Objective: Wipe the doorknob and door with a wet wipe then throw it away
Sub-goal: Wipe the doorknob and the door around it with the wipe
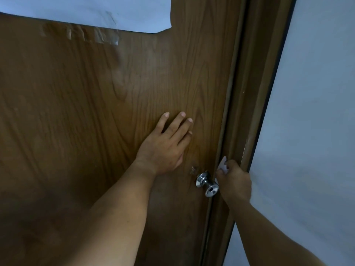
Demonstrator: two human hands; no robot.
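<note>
A brown wood-grain door fills most of the view. Its shiny metal doorknob sticks out near the door's right edge. My left hand lies flat on the door, fingers spread, just up and left of the knob. My right hand is closed around a crumpled white wet wipe, pressed against the door's edge just right of the knob. Most of the wipe is hidden inside the fist.
The brown door frame runs along the door's right side, with a pale wall beyond it. A white sheet is taped over the door's top, with clear tape below it. A small scuff marks the door above the knob.
</note>
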